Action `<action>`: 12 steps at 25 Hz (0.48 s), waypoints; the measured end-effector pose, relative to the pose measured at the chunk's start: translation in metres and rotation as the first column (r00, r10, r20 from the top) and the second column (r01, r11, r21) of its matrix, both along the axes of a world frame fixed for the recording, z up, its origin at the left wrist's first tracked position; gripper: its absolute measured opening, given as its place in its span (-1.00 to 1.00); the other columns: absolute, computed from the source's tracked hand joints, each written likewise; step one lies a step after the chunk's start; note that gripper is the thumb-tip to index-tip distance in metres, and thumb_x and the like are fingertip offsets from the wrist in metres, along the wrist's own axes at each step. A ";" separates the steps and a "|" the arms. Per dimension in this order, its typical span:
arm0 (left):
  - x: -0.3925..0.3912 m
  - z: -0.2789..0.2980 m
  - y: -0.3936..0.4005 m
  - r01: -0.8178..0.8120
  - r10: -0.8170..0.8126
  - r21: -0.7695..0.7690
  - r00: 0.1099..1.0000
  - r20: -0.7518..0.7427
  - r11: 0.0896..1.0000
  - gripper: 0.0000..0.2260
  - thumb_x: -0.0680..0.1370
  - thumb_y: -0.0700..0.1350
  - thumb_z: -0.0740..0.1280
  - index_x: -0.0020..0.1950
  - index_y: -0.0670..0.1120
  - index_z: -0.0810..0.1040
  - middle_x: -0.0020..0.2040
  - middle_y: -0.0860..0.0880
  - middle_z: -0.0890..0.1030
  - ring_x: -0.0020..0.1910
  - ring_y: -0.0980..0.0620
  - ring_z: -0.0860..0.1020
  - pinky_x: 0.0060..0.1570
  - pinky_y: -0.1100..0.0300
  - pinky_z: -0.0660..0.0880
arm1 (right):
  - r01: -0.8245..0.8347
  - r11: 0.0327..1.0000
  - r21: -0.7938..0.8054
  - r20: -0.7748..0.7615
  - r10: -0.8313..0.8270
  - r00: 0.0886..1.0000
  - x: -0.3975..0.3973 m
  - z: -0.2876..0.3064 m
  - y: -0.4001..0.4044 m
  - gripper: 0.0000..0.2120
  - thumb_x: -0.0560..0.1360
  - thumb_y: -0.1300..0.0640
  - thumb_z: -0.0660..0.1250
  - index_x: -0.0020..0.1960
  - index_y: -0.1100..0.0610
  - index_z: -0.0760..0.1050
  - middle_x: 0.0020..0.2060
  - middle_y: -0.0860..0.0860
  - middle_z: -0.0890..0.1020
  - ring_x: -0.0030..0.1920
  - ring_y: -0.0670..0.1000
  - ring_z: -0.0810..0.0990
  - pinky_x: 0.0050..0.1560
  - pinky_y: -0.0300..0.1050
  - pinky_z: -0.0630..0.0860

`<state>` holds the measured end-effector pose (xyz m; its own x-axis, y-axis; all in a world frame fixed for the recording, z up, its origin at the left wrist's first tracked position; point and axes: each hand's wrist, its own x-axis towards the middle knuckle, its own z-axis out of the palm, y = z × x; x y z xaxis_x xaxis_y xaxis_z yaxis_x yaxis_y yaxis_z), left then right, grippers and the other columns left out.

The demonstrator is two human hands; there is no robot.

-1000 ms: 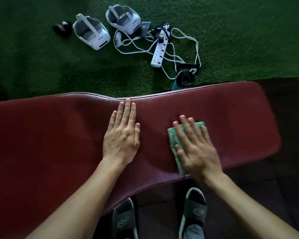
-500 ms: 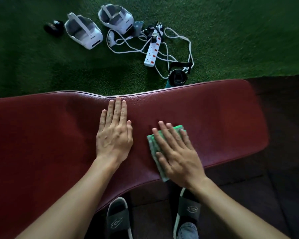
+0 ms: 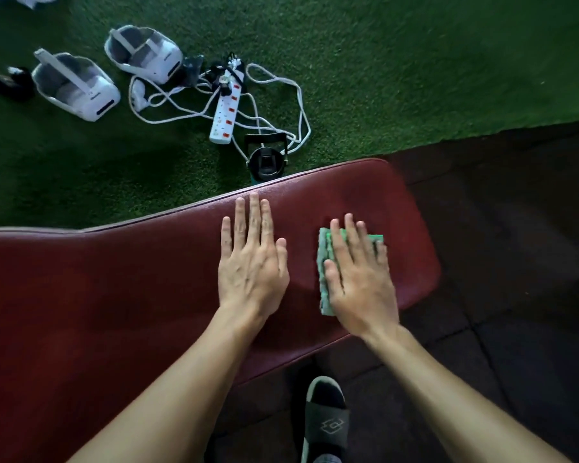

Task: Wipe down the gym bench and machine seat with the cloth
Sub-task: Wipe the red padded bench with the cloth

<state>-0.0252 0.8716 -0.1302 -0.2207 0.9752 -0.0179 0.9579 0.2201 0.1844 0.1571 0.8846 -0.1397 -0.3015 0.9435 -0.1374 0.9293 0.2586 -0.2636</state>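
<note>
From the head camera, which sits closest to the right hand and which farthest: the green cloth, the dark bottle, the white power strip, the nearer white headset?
1. Green cloth, under the right hand.
2. Dark bottle, on the turf just beyond the bench's far edge.
3. White power strip, farther out.
4. Nearer white headset, far left.

Both hands lie flat on the desk (image 3: 114, 295): left hand (image 3: 251, 262) beside right hand (image 3: 358, 279), which covers the cloth (image 3: 323, 262). Behind the desk, on turf (image 3: 415, 61): power strip (image 3: 226, 108), two headsets (image 3: 76, 86).
</note>
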 end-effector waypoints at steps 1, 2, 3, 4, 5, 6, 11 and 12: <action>0.006 -0.001 0.008 0.018 -0.018 -0.002 1.000 -0.005 1.000 -0.39 0.63 0.05 -0.04 0.64 -0.18 0.03 0.66 -0.15 0.04 0.64 -0.10 -0.06 0.59 -0.11 -0.08 | -0.069 0.998 -0.008 -0.006 0.069 0.998 0.010 -0.002 0.007 -0.38 0.63 -0.10 -0.04 0.66 -0.06 -0.06 0.66 -0.03 -0.04 0.65 -0.02 -0.12 0.63 0.12 -0.10; 0.012 -0.002 0.014 0.021 -0.021 -0.002 1.000 -0.013 1.000 -0.39 0.62 0.05 -0.03 0.64 -0.18 0.05 0.66 -0.15 0.05 0.64 -0.10 -0.04 0.59 -0.12 -0.07 | -0.073 0.997 -0.011 -0.006 0.073 0.997 0.022 -0.005 0.019 -0.38 0.63 -0.11 -0.04 0.66 -0.06 -0.07 0.66 -0.03 -0.04 0.65 -0.02 -0.12 0.63 0.14 -0.08; 0.016 -0.002 0.021 0.010 -0.010 -0.001 1.000 -0.024 1.000 -0.39 0.62 0.05 -0.02 0.64 -0.18 0.05 0.66 -0.14 0.05 0.64 -0.10 -0.03 0.59 -0.12 -0.06 | -0.010 1.000 -0.009 0.002 0.010 1.000 0.032 -0.009 0.035 -0.37 0.62 -0.12 -0.06 0.66 -0.05 -0.09 0.67 -0.02 -0.06 0.65 -0.01 -0.13 0.62 0.18 -0.06; 0.019 -0.002 0.024 -0.009 0.008 -0.004 0.999 -0.037 1.000 -0.39 0.62 0.04 -0.02 0.64 -0.17 0.06 0.66 -0.13 0.05 0.64 -0.10 -0.02 0.59 -0.12 -0.06 | 0.105 0.994 -0.015 0.010 -0.105 0.994 0.038 -0.012 0.052 -0.36 0.62 -0.12 -0.08 0.66 -0.04 -0.12 0.67 -0.01 -0.09 0.65 0.01 -0.14 0.62 0.20 -0.06; 0.022 -0.002 0.026 -0.025 0.024 -0.008 0.998 -0.058 1.000 -0.39 0.61 0.04 -0.02 0.64 -0.17 0.06 0.66 -0.12 0.05 0.64 -0.10 -0.01 0.59 -0.12 -0.06 | 0.229 0.973 -0.027 0.014 -0.229 0.973 0.039 -0.013 0.069 -0.36 0.62 -0.12 -0.10 0.66 -0.03 -0.14 0.66 0.01 -0.12 0.65 0.02 -0.15 0.61 0.22 -0.06; 0.023 -0.001 0.026 -0.031 0.030 -0.008 0.996 -0.082 0.999 -0.39 0.61 0.04 -0.02 0.64 -0.16 0.06 0.66 -0.12 0.05 0.64 -0.11 -0.01 0.59 -0.12 -0.06 | 0.305 0.952 -0.029 0.004 -0.305 0.952 0.035 -0.013 0.080 -0.35 0.62 -0.12 -0.11 0.66 -0.03 -0.16 0.66 0.02 -0.13 0.65 0.03 -0.16 0.61 0.22 -0.08; 0.026 0.001 0.028 -0.046 0.039 -0.049 0.991 -0.128 0.998 -0.37 0.59 0.04 -0.03 0.65 -0.12 0.00 0.67 -0.07 0.00 0.65 -0.08 -0.06 0.59 -0.13 -0.04 | -0.164 0.986 0.024 -0.059 0.166 0.984 0.019 -0.007 0.063 -0.34 0.63 -0.10 0.01 0.66 -0.03 -0.13 0.67 0.01 -0.11 0.65 0.00 -0.18 0.63 0.13 -0.14; 0.026 0.000 0.028 -0.050 0.042 -0.057 0.990 -0.132 0.997 -0.37 0.59 0.04 -0.04 0.66 -0.11 -0.01 0.67 -0.06 -0.02 0.65 -0.07 -0.08 0.59 -0.12 -0.04 | -0.230 0.973 0.018 -0.052 0.231 0.972 0.030 -0.007 0.061 -0.34 0.63 -0.11 0.02 0.66 -0.04 -0.12 0.67 -0.01 -0.10 0.65 -0.01 -0.17 0.63 0.14 -0.10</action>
<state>0.0007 0.9001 -0.1297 -0.2698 0.9619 -0.0443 0.9614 0.2717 0.0436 0.1869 0.9455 -0.1465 -0.5177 0.8491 -0.1048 0.8290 0.4675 -0.3070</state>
